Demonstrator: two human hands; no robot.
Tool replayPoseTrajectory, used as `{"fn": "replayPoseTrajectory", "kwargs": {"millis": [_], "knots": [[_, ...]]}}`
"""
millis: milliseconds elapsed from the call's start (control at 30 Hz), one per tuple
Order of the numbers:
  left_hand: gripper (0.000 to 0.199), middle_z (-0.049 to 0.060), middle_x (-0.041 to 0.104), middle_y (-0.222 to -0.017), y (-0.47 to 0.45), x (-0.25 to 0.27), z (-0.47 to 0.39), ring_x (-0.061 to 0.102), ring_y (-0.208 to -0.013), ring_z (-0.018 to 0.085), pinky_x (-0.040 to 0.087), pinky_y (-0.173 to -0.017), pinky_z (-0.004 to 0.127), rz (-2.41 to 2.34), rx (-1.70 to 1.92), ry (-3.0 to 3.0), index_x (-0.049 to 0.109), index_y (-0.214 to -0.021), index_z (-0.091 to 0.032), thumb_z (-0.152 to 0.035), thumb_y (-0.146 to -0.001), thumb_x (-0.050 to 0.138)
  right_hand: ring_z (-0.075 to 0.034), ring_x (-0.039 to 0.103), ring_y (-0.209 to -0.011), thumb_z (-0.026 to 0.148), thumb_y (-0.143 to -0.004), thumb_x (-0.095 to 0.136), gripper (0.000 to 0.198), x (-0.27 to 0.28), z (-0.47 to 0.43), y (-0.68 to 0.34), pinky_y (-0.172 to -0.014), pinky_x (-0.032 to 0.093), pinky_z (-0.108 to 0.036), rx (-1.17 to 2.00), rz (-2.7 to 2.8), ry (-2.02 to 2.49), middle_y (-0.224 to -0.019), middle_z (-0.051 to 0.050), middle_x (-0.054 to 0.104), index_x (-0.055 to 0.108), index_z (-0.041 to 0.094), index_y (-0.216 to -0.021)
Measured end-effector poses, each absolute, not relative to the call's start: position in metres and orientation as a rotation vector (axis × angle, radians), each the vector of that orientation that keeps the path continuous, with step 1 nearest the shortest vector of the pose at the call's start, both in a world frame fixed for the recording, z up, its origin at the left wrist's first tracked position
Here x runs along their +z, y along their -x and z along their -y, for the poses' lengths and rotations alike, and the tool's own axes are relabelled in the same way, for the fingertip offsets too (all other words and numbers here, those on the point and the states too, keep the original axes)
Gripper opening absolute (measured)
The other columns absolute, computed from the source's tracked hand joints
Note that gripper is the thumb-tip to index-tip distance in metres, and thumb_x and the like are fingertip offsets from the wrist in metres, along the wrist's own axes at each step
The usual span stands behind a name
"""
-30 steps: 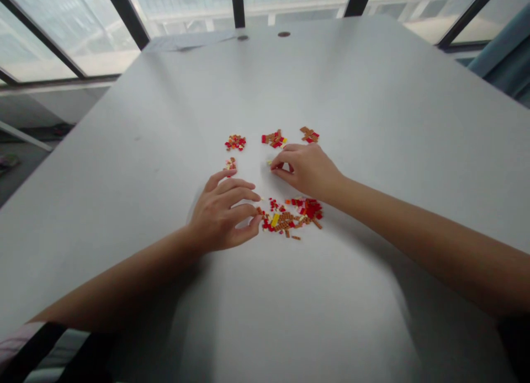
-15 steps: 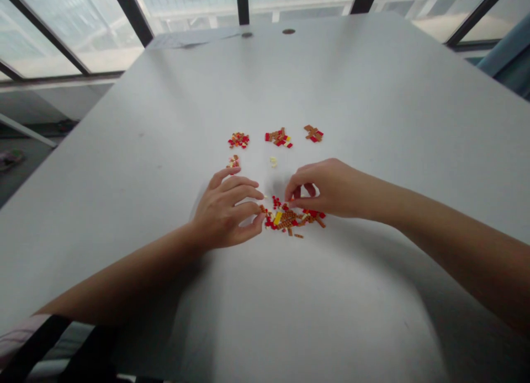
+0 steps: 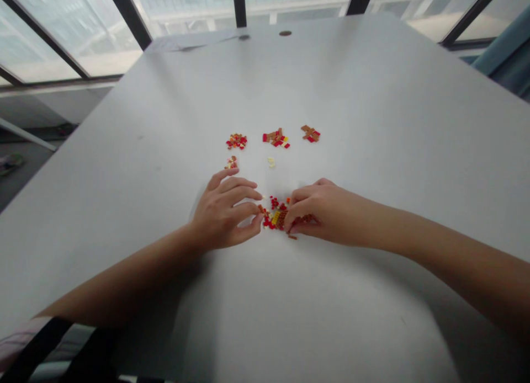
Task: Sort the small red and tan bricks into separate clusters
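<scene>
A heap of small toy bricks (image 3: 275, 218), red, brown and yellow, lies on the white table between my hands. At its left edge my left hand (image 3: 227, 211) rests with fingers apart, thumb and index tips beside a small brown brick (image 3: 260, 208). My right hand (image 3: 317, 212) covers the right part of the heap. Its thumb and index finger are pinched together at the heap's near edge; what they hold, if anything, is hidden. A thin brown piece (image 3: 292, 238) lies just below those fingertips.
Farther back on the table (image 3: 372, 123) lie sorted piles: tiny mixed pieces (image 3: 237, 141), red and brown plates (image 3: 276, 138) and brown and red pieces (image 3: 310, 133). Nearer are a small pile (image 3: 232, 162) by my left fingers and pale yellow pieces (image 3: 271, 162). Windows stand beyond.
My right hand has moved down toward me, from the heap's far side to its near edge, and now covers more bricks. The left hand has stayed nearly still.
</scene>
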State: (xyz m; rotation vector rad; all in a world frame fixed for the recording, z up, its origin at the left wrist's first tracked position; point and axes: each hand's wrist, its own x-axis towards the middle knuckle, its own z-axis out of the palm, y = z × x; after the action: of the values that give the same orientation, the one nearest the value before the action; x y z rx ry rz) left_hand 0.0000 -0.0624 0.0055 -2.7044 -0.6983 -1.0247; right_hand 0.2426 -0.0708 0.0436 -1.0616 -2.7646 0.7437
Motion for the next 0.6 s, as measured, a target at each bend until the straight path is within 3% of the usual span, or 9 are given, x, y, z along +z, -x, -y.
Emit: {"fn": "replayPoseTrajectory", "kwargs": {"millis": [167,267,367,600], "knots": [[0.006,-0.002,0.078,-0.091,0.0,0.005,0.062,0.073,-0.093,0.019,0.048,-0.104,0.045,0.701,-1.025,2.709,0.064,-0.079,-0.023,-0.021,-0.083,0.069,-0.016,0.068,-0.08,0.015,-0.085,0.067,0.015,0.045,0.073,-0.244,-0.084,0.042,-0.035,0.742,2.754,1.071,-0.091,-0.001,0.075,0.077,0.027,-0.084],[0.006,-0.003,0.078,-0.092,0.001,0.006,0.064,0.073,-0.094,0.018,0.047,-0.105,0.045,0.714,-1.009,2.714,0.064,-0.079,-0.024,-0.022,-0.083,0.069,-0.013,0.067,-0.074,0.016,-0.085,0.064,0.015,0.047,0.069,-0.244,-0.077,0.046,-0.03,0.773,2.637,1.025,-0.09,-0.002,0.074,0.077,0.025,-0.085],[0.006,-0.003,0.078,-0.093,0.001,0.009,0.068,0.073,-0.095,0.018,0.047,-0.105,0.044,0.72,-0.997,2.719,0.065,-0.079,-0.024,-0.021,-0.083,0.068,-0.014,0.066,-0.072,0.02,-0.084,0.064,0.012,0.045,0.057,-0.245,-0.071,0.049,-0.028,0.626,2.417,1.155,-0.087,-0.003,0.074,0.076,0.022,-0.085],[0.006,-0.002,0.078,-0.092,0.003,0.012,0.074,0.073,-0.095,0.019,0.048,-0.104,0.046,0.708,-1.026,2.718,0.065,-0.079,-0.023,-0.02,-0.083,0.068,-0.015,0.067,-0.073,0.019,-0.083,0.066,0.011,0.031,0.018,-0.233,-0.076,0.048,-0.031,0.41,2.242,1.442,-0.084,-0.002,0.076,0.076,0.02,-0.086]]}}
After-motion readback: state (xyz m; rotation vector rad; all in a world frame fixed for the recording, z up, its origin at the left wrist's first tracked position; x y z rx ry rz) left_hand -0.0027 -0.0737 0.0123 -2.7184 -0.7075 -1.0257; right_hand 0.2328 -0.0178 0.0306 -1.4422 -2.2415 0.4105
